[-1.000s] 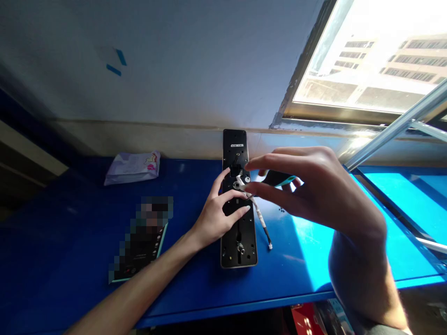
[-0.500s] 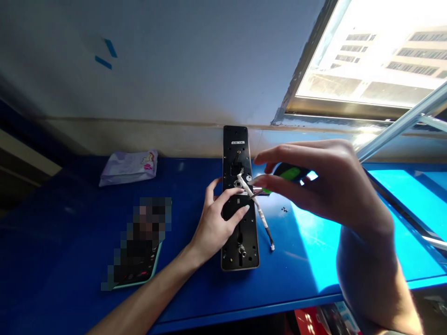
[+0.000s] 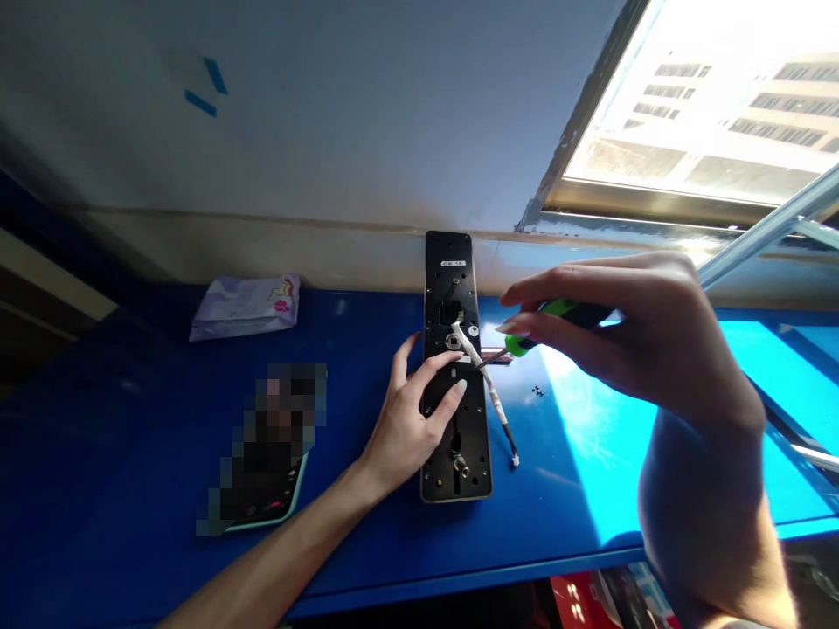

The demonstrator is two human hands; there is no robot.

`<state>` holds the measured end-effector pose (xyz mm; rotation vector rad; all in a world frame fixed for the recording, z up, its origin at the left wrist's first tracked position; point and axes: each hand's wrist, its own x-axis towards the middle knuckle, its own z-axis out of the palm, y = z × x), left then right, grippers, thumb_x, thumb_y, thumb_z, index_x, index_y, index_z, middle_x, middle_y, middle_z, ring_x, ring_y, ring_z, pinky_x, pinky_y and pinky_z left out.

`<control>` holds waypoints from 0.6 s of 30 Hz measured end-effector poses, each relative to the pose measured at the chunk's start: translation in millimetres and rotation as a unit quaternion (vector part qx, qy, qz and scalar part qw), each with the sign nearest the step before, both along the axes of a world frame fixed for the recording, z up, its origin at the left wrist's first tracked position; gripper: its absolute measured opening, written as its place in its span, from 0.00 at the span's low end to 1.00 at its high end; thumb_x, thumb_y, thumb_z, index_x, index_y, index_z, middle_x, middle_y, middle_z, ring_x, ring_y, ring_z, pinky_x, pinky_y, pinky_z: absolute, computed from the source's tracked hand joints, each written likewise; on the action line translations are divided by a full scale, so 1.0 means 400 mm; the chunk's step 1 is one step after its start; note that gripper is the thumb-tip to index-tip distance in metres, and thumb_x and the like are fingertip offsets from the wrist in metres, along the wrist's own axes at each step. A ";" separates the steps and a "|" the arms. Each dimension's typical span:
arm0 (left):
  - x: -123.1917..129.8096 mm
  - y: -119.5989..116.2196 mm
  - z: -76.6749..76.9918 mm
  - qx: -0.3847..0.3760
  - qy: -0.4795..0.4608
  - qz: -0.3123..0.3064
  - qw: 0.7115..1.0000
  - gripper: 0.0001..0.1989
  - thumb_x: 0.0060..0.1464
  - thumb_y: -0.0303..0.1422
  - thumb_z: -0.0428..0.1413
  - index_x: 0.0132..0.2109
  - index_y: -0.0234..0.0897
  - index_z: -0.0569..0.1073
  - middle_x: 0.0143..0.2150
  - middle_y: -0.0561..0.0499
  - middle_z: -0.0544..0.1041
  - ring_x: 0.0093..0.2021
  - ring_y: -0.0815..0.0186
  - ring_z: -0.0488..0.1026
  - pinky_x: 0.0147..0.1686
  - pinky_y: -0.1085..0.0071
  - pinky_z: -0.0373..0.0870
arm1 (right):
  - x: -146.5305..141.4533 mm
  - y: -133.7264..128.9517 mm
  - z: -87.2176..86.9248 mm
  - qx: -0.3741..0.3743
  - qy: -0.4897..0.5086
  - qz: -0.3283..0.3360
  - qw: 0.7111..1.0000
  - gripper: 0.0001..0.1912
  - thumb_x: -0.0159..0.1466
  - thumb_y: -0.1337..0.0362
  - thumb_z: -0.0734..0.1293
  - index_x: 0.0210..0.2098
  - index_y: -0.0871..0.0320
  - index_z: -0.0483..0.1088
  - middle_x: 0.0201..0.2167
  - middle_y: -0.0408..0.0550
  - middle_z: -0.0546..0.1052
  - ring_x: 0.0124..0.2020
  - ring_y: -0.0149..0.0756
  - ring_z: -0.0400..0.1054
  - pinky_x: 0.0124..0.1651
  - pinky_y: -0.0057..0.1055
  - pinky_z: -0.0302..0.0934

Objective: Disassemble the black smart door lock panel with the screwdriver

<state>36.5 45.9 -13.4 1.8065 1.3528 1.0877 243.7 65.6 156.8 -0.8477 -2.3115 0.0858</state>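
Observation:
A long black panel lies on the blue table, its holes, posts and small labels facing up. My left hand rests on its middle with fingers spread, thumb and forefinger on the surface. My right hand is closed around a green and black screwdriver, whose tip points down to the panel's right side near my left fingertips; whether it touches a screw cannot be made out. A white-wrapped cable runs from the panel onto the table, ending in a small white connector.
Several tiny dark screws lie right of the panel. A phone lies to the left, and a lilac packet sits behind it. Metal bars stand at the right near the window. Red items show below the table edge.
My right hand has shifted slightly right with the screwdriver, and its handle lies at a changed angle. My left hand keeps its place on the panel. The whole view has moved a little.

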 end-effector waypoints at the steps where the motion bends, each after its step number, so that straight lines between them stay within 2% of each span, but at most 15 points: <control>1: 0.001 0.000 0.000 0.001 0.001 0.001 1.000 0.17 0.69 0.42 0.56 0.62 0.54 0.75 0.75 0.49 0.55 0.77 0.52 0.58 0.76 0.50 0.57 | 0.000 -0.001 -0.001 0.002 0.000 0.006 1.000 0.06 0.70 0.63 0.71 0.43 0.57 0.80 0.33 0.43 0.84 0.28 0.29 0.76 0.31 0.29 0.69; 4: 0.003 -0.001 -0.001 0.011 0.002 0.011 1.000 0.17 0.69 0.42 0.55 0.62 0.53 0.75 0.76 0.47 0.55 0.77 0.51 0.57 0.75 0.48 0.59 | -0.002 -0.008 0.002 0.000 -0.006 0.028 1.000 0.16 0.68 0.71 0.67 0.54 0.56 0.77 0.44 0.46 0.84 0.34 0.31 0.78 0.34 0.29 0.72; 7: 0.001 0.002 -0.001 0.043 -0.012 0.045 0.998 0.14 0.68 0.41 0.57 0.57 0.48 0.78 0.75 0.45 0.57 0.74 0.49 0.62 0.72 0.47 0.64 | -0.004 -0.015 0.007 -0.009 -0.009 0.029 0.999 0.24 0.64 0.73 0.66 0.59 0.56 0.73 0.45 0.47 0.83 0.36 0.34 0.78 0.35 0.31 0.73; 10: -0.006 0.011 -0.001 0.082 -0.034 0.086 0.992 0.08 0.65 0.40 0.60 0.45 0.43 0.81 0.73 0.45 0.60 0.68 0.50 0.68 0.69 0.47 0.67 | -0.004 -0.013 0.007 -0.004 -0.021 -0.005 1.000 0.19 0.67 0.66 0.69 0.57 0.54 0.74 0.41 0.47 0.83 0.34 0.35 0.79 0.34 0.33 0.73; 13: -0.012 0.018 -0.001 0.099 -0.046 0.090 0.990 0.09 0.63 0.39 0.62 0.37 0.40 0.80 0.71 0.45 0.63 0.67 0.50 0.68 0.69 0.46 0.66 | -0.002 -0.006 0.003 0.005 -0.019 -0.018 1.000 0.16 0.68 0.56 0.72 0.53 0.56 0.76 0.35 0.45 0.83 0.27 0.33 0.76 0.30 0.33 0.70; 15: -0.011 0.019 -0.001 0.096 -0.050 0.086 0.990 0.11 0.63 0.40 0.62 0.35 0.40 0.79 0.70 0.45 0.65 0.66 0.50 0.69 0.69 0.45 0.65 | -0.001 -0.003 0.000 0.002 -0.014 -0.014 1.000 0.17 0.69 0.53 0.73 0.52 0.57 0.77 0.32 0.44 0.82 0.26 0.31 0.75 0.29 0.32 0.68; 18: -0.006 0.015 0.001 0.086 -0.050 0.078 0.992 0.08 0.63 0.38 0.62 0.37 0.41 0.81 0.70 0.45 0.64 0.67 0.50 0.68 0.69 0.46 0.65 | 0.000 -0.003 -0.001 -0.002 -0.015 -0.019 1.000 0.15 0.69 0.55 0.73 0.51 0.57 0.77 0.30 0.43 0.82 0.26 0.31 0.74 0.31 0.32 0.68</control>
